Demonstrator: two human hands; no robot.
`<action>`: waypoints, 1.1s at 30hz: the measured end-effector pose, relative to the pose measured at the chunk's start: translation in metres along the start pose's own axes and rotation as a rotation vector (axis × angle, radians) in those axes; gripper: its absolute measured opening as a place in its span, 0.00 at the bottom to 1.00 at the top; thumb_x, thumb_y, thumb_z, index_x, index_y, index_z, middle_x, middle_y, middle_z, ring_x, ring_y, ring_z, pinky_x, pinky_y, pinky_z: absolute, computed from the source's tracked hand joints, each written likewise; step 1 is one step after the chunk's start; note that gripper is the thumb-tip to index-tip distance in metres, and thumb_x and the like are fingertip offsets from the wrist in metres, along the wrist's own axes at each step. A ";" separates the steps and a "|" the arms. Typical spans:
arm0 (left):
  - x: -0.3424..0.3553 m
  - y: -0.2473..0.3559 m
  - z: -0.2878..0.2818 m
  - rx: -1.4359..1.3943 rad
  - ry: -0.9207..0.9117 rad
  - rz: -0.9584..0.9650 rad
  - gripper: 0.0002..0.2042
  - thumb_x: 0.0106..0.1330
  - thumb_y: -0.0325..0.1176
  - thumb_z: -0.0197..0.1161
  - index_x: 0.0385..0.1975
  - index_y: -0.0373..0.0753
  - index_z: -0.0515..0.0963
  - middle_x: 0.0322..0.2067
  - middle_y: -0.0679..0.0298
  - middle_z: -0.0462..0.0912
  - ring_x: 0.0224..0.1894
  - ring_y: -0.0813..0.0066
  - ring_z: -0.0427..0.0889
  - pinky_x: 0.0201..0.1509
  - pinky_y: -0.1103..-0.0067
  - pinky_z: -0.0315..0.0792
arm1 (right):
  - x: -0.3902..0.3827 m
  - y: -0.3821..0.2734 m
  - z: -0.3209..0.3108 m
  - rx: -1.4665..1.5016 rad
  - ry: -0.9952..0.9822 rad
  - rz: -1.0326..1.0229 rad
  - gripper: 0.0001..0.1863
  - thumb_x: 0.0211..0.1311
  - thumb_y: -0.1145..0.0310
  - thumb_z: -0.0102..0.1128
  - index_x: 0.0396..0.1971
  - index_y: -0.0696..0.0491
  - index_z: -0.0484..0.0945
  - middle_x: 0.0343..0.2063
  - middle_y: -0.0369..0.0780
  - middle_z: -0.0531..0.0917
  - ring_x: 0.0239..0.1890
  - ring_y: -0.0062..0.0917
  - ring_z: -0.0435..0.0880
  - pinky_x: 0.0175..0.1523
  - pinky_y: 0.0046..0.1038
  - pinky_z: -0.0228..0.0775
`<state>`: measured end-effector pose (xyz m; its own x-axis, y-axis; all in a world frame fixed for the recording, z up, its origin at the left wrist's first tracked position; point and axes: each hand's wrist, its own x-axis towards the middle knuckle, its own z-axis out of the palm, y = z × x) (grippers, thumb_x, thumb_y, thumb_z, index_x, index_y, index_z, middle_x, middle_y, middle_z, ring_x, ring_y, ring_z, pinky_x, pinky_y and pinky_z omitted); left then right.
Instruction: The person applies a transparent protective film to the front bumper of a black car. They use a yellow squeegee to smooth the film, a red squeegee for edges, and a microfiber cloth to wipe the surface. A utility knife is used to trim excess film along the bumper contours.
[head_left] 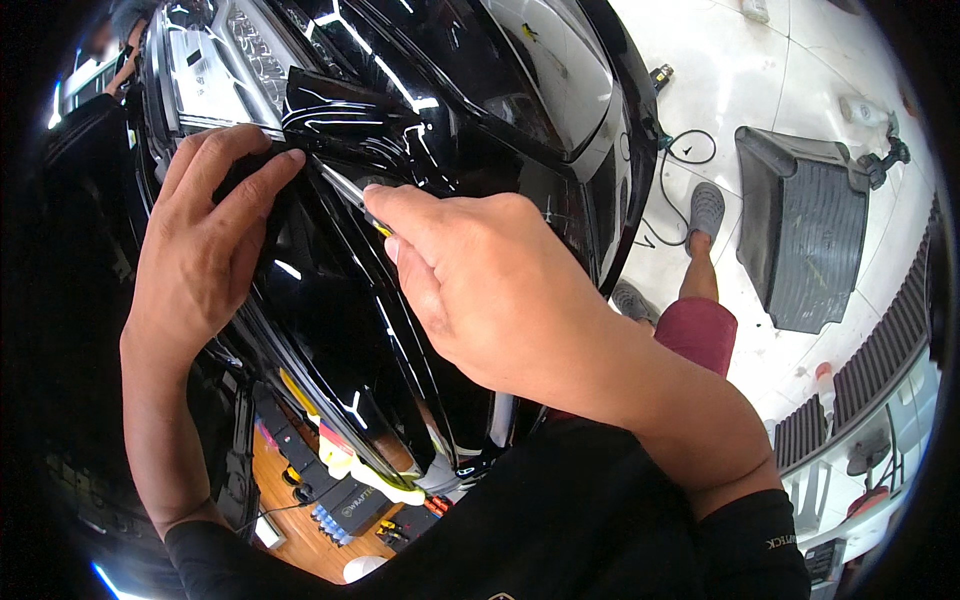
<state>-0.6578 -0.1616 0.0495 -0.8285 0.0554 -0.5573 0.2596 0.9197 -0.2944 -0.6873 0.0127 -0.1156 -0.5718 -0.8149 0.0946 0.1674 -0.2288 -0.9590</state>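
My left hand (pixel 205 230) rests with bent, slightly spread fingertips on the edge of a glossy black car panel (pixel 320 320), beside a silver headlight area (pixel 215 65). Just right of those fingertips lies a raised, wrinkled black flap of film or trim (pixel 345 120). My right hand (pixel 480 280) grips a slim silver cutter (pixel 347 185) with a little yellow on it, its tip angled up-left along a seam near my left fingertips. The right thumb and index finger press on the cutter; the rest of its grip is partly hidden.
A black floor mat (pixel 800 230), spray bottle (pixel 860 110), heat gun (pixel 660 78) and cable lie on white tiles at right. My leg (pixel 700 270) stands beside the car. Tool cases (pixel 350 500) sit lower middle. Another person's arm (pixel 128 60) shows upper left.
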 end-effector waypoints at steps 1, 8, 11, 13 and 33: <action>0.000 0.000 0.001 0.006 0.000 -0.005 0.23 0.55 0.16 0.62 0.53 0.41 0.80 0.49 0.58 0.76 0.51 0.59 0.77 0.53 0.66 0.75 | 0.002 -0.001 -0.001 0.007 -0.007 -0.001 0.10 0.59 0.77 0.60 0.38 0.66 0.76 0.22 0.53 0.83 0.27 0.45 0.87 0.33 0.37 0.81; 0.001 0.001 -0.002 0.016 -0.028 -0.002 0.24 0.55 0.15 0.60 0.53 0.43 0.80 0.49 0.58 0.76 0.51 0.59 0.77 0.54 0.65 0.75 | 0.006 -0.002 -0.009 -0.012 -0.077 0.022 0.08 0.57 0.78 0.60 0.36 0.65 0.76 0.21 0.53 0.83 0.27 0.46 0.87 0.34 0.38 0.81; 0.001 0.001 -0.001 0.028 -0.034 -0.009 0.24 0.56 0.15 0.60 0.53 0.42 0.81 0.49 0.58 0.76 0.51 0.59 0.77 0.54 0.65 0.75 | 0.007 -0.003 -0.007 -0.011 -0.062 0.012 0.09 0.56 0.78 0.61 0.36 0.65 0.77 0.21 0.54 0.83 0.28 0.46 0.87 0.34 0.38 0.81; 0.002 0.000 -0.002 0.039 -0.030 -0.006 0.23 0.56 0.15 0.59 0.52 0.42 0.81 0.49 0.58 0.76 0.51 0.59 0.77 0.54 0.65 0.75 | 0.006 -0.003 -0.008 -0.006 -0.074 0.018 0.09 0.55 0.79 0.62 0.36 0.65 0.77 0.21 0.54 0.83 0.28 0.46 0.87 0.34 0.37 0.81; -0.001 -0.001 0.000 0.034 0.000 0.007 0.23 0.58 0.15 0.57 0.53 0.42 0.82 0.48 0.57 0.76 0.51 0.60 0.78 0.54 0.66 0.77 | -0.001 -0.008 -0.007 -0.031 -0.123 0.031 0.11 0.55 0.79 0.61 0.39 0.67 0.76 0.22 0.54 0.83 0.27 0.47 0.87 0.34 0.38 0.82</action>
<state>-0.6573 -0.1623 0.0500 -0.8266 0.0614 -0.5594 0.2819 0.9055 -0.3172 -0.6935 0.0194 -0.1103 -0.4639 -0.8808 0.0948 0.1577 -0.1874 -0.9695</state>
